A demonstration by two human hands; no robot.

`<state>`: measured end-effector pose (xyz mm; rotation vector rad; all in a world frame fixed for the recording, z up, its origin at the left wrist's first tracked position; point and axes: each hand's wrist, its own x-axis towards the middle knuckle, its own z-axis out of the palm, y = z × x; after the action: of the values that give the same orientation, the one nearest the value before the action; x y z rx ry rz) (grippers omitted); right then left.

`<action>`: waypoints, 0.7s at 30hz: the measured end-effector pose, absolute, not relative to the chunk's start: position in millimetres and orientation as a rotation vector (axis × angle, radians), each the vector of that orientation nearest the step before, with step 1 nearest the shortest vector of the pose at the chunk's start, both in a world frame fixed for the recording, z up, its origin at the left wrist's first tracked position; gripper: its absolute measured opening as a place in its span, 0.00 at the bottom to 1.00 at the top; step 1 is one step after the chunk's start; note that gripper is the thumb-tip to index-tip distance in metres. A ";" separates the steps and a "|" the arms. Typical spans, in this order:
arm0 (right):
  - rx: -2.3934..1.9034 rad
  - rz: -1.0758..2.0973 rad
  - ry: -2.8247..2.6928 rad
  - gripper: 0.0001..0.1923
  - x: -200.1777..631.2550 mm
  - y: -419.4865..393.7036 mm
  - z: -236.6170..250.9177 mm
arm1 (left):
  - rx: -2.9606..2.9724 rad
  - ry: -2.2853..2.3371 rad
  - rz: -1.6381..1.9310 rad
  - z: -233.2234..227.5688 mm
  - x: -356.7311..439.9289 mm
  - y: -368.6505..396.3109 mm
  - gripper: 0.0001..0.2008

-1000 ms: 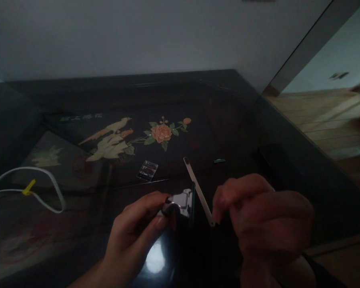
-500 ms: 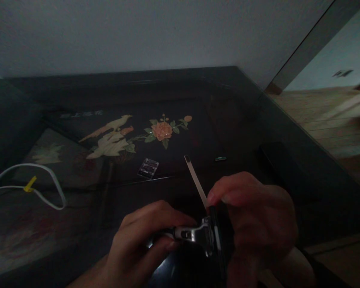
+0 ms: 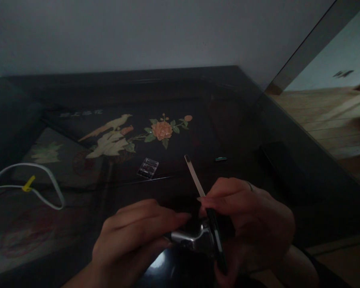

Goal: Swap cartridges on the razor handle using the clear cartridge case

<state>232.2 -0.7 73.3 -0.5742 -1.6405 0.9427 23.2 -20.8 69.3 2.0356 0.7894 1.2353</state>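
Note:
My left hand (image 3: 138, 236) is closed around the handle of a shiny metal razor (image 3: 195, 242), whose wide head points right. On the right, my right hand (image 3: 252, 220) pinches a long dark blade cartridge (image 3: 217, 240) with a lighter stripe, fingers at its upper and lower ends. The cartridge sits right against the razor head; whether it is clipped on I cannot tell. Beyond my right fingertips lies a pale flat stick (image 3: 195, 174) with a dark tip, its near end hidden by the hand.
A small clear case (image 3: 148, 168) with dark pieces lies on the dark glossy table (image 3: 180, 90). A thin green-and-black strip (image 3: 221, 159) is farther right, near a black flat object (image 3: 277, 160). A white cable (image 3: 55, 184) with a yellow tie loops at left.
My right fingers have shifted down and left along the cartridge, now gripping both its ends. My left hand has moved slightly left, and the razor has turned a little.

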 end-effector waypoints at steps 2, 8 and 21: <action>-0.561 1.007 -1.621 0.26 232.4 1.0 74.8 | 2.045 0.787 1.226 69.8 22.7 -19.2 0.17; -0.542 1.101 -1.620 0.25 234.1 3.5 73.7 | 2.061 0.759 1.169 70.7 21.4 -15.9 0.16; -0.580 0.960 -1.643 0.25 231.8 3.7 71.0 | 2.044 0.831 1.177 67.7 20.8 -15.1 0.15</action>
<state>231.8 3.7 71.0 -0.5800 -1.6427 0.9600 20.8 -15.1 67.7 2.0437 0.8315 1.1771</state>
